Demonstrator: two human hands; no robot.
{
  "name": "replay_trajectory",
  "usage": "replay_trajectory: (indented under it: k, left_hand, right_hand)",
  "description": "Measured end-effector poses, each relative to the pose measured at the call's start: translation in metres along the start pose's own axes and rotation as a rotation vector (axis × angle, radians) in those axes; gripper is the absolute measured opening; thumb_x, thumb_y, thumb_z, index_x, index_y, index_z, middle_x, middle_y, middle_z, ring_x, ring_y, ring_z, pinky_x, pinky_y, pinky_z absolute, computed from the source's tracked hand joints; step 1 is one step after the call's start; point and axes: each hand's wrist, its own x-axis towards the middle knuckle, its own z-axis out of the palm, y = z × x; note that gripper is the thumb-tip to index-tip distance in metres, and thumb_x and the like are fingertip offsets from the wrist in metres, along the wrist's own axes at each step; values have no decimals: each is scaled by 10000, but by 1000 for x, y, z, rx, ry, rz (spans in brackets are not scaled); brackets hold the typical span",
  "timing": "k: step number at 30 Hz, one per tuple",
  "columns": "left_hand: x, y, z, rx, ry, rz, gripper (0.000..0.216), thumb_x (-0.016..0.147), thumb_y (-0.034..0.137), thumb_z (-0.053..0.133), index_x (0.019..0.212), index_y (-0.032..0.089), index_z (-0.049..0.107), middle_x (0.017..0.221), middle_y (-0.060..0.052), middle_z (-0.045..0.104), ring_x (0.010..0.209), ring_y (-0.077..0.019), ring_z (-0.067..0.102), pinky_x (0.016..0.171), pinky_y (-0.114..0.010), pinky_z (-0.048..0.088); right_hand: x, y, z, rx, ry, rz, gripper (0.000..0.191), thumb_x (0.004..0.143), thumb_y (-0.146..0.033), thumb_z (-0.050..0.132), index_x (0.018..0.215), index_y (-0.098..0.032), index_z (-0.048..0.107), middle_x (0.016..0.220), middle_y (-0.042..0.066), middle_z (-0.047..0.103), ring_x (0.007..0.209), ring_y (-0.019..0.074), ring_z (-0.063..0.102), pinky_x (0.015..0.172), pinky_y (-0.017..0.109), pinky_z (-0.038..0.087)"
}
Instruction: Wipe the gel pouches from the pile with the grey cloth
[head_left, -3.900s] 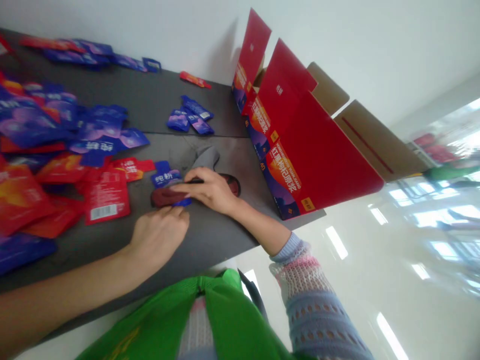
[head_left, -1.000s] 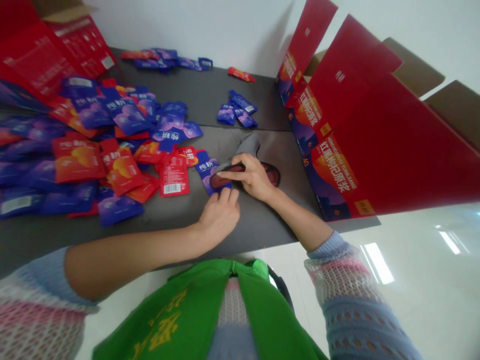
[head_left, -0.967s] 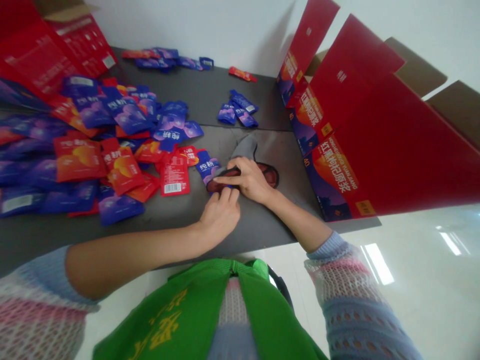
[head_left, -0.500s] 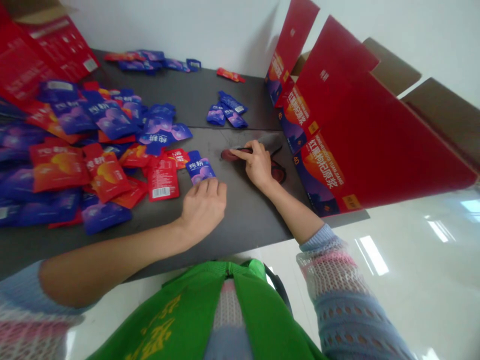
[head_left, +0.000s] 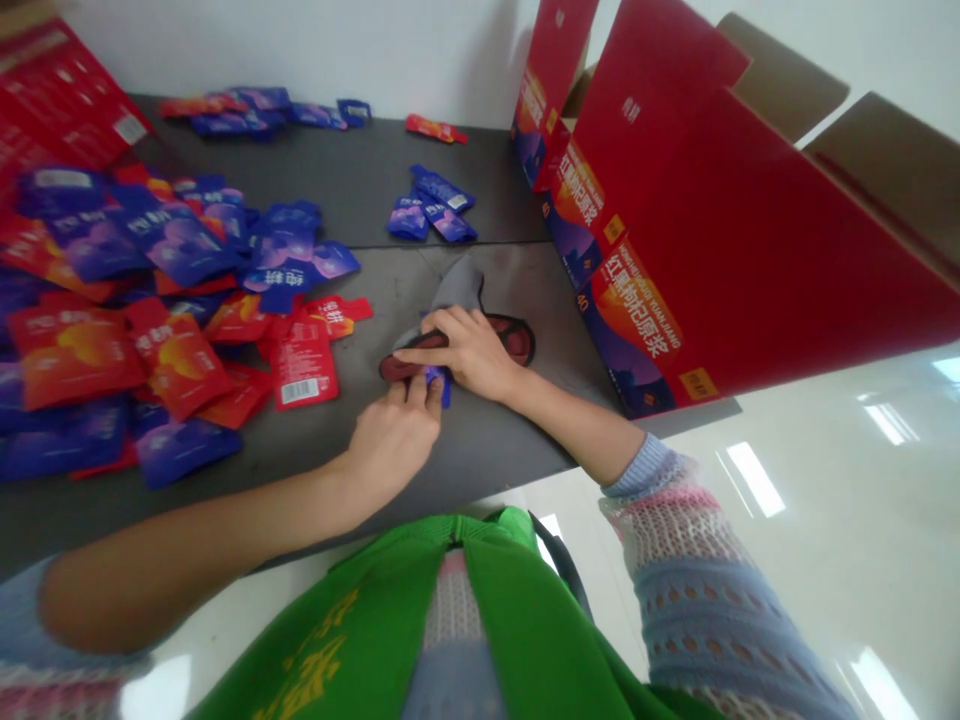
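My right hand presses a dark red oblong pad down on the grey table, index finger stretched along it. Under the pad lies a blue sachet, of which only a corner shows. The closed fingertips of my left hand sit on the near edge of that sachet, just below the pad. A grey cloth and a dark red oval piece lie right behind my right hand.
A large heap of red and blue sachets covers the table's left half. A few blue sachets lie farther back. Open red cartons stand at the right. A green garment is at the near edge.
Half a second ago my right hand held the pad farther back to the right and the blue sachet lay uncovered. Now the pad is over the sachet and my left fingers touch it.
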Motion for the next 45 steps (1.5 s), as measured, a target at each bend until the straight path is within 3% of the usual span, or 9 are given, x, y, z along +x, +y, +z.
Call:
replay_trajectory:
  k: [5,13,16,19,26,31,38,41,45]
  left_hand:
    - [-8,13,9,-51,102,-60,495,920,29,332,1321,-50,612,1376,-360,534,1229,-397,611,916,-482,553]
    - [-20,22,14,-89,125,-163,521,929,24,352,1413,10,544,1430,-363,453,1291,-401,559,966,-529,527]
    - [-21,20,9,-44,94,-181,536,934,26,352,1430,74,549,1391,-356,505,1250,-408,594,941,-564,527]
    - [-20,20,7,-23,63,-190,536,936,26,348,1429,79,552,1340,-357,554,1201,-396,635,938,-564,521]
    - [-16,20,6,-38,32,-187,530,935,21,353,1423,69,554,1279,-353,603,1153,-377,669,943,-548,515]
    - [-16,19,8,-53,52,-182,522,945,20,340,1424,57,547,1274,-361,602,1119,-368,688,916,-529,532]
    - [-17,20,12,16,100,-160,532,929,7,333,1412,45,555,1238,-341,634,1085,-350,706,887,-522,547]
    - [-17,20,12,40,97,-142,531,924,-2,334,1405,31,557,1218,-342,643,1071,-346,713,886,-521,549]
    - [-16,20,13,50,78,-130,534,921,-3,332,1411,15,544,1228,-365,623,1073,-365,708,886,-535,539]
  right_hand:
    - [8,-3,-1,-103,0,172,347,1027,-345,445,1306,-422,637,1287,74,542,1153,283,413,926,440,330]
    - [0,57,6,-61,202,447,395,1016,-438,435,1352,-343,619,1201,128,536,1139,334,437,924,509,365]
    - [-6,62,-2,-20,231,437,389,1020,-365,422,1357,-357,615,1210,100,528,1130,306,454,919,480,375]
    - [-9,44,-10,7,220,335,397,1014,-307,430,1362,-357,613,1235,80,520,1155,286,449,926,454,369]
    - [-7,-8,-11,1,-34,-86,335,1020,-312,451,1245,-406,681,1303,48,555,1173,274,427,914,437,317]
    - [6,-3,-6,-95,5,126,343,1031,-347,423,1250,-385,684,1276,78,552,1176,300,406,936,473,311]
    - [-2,65,7,-93,221,413,415,1018,-434,420,1368,-323,614,1231,132,526,1172,346,421,935,536,352]
    - [-10,76,1,-70,265,425,425,1008,-393,430,1408,-360,569,1249,101,515,1176,326,429,939,523,368]
    - [-10,50,-11,-15,245,288,418,1006,-304,406,1368,-351,611,1252,79,521,1180,293,441,937,468,368]
